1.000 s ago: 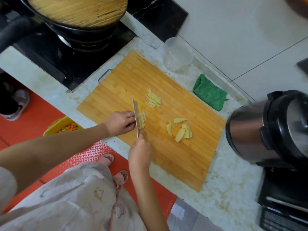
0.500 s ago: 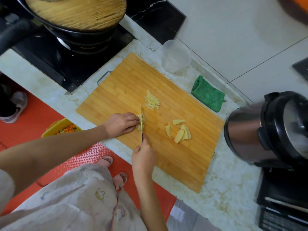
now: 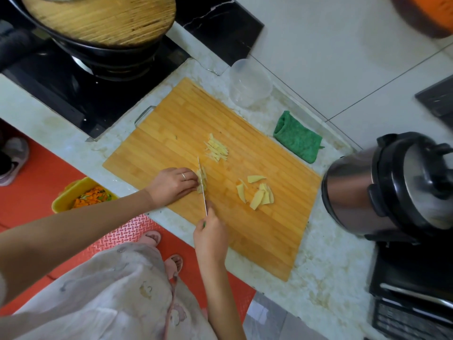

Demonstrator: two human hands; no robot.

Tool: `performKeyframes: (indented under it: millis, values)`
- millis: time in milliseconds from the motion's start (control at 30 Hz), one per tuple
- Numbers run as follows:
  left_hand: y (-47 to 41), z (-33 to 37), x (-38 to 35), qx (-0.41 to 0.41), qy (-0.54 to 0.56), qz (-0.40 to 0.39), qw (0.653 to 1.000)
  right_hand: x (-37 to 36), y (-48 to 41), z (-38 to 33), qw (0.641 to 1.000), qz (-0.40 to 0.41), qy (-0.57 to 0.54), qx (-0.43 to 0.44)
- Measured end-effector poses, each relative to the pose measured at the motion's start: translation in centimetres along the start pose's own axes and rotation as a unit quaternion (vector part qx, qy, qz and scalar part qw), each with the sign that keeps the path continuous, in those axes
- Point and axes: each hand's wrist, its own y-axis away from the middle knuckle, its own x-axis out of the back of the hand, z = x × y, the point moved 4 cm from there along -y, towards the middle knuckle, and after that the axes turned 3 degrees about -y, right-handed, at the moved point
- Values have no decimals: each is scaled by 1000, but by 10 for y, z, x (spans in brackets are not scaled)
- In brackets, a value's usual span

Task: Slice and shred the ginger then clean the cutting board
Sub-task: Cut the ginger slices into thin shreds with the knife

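A bamboo cutting board [image 3: 245, 231] lies on the counter. My left hand [image 3: 171, 185] presses a small stack of ginger slices [image 3: 202, 177] down near the board's left part. My right hand [image 3: 210, 238] grips a knife [image 3: 202, 185], whose thin blade stands edge-down against that stack, right beside my left fingertips. A pile of ginger shreds [image 3: 216, 148] lies farther back on the board. Several loose ginger slices [image 3: 257, 193] lie to the right.
A green cloth [image 3: 297, 137] and a clear plastic bowl [image 3: 250, 82] sit behind the board. A steel pressure cooker [image 3: 382, 187] stands at the right, a covered wok [image 3: 98, 28] on the stove at the back left. A yellow bin [image 3: 81, 195] sits below the counter edge.
The knife blade has gone from tilted flat-side-up to upright on the ginger stack. My left hand has stayed on the stack.
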Motion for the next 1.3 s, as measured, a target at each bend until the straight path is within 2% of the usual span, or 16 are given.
performKeyframes:
  millis: [400,933,1133,1300]
  values:
    - [17,5,-5,19,-22,-30,999,21,-16,2,989,-33,129,66]
    - [15,4,-4,56,10,-41,998,9,-16,3,987,-54,145,49]
    - [17,2,-4,69,17,-46,996,10,-38,-24,987,-33,139,72]
    - [14,4,2,68,18,-29,997,9,-16,-14,988,-33,141,60]
